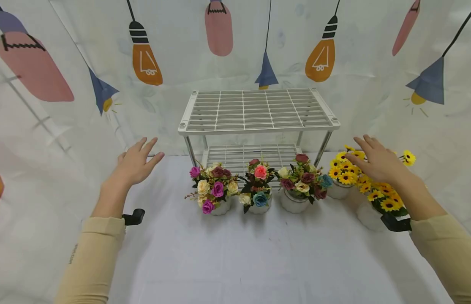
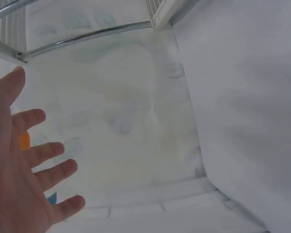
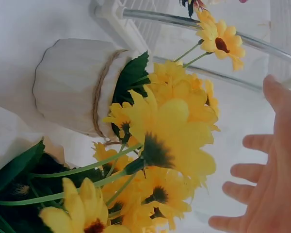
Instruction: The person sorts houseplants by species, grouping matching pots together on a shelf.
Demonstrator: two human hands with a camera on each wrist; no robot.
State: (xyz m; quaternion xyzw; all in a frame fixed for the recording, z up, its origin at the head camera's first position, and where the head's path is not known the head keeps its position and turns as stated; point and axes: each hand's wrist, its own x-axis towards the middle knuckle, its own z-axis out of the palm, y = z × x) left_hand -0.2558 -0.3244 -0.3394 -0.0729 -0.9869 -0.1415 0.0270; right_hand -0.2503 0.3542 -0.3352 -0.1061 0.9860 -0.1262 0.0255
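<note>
My left hand hangs in the air left of a white two-tier rack, fingers spread and holding nothing. On the other side my right hand is raised over two pots of yellow sunflowers, its fingers extended and the palm bare. In the right wrist view a white pot with twine round its rim stands beside that hand. Three pots of mixed roses line the front of the rack: purple and cream roses, coral and blue roses, and dark red roses.
The rack's lower shelf sits low behind the rose pots, partly covered by them. A white cloth covers the table. Behind hangs a curtain printed with lamps and bulbs. Each wrist carries a small black camera mount.
</note>
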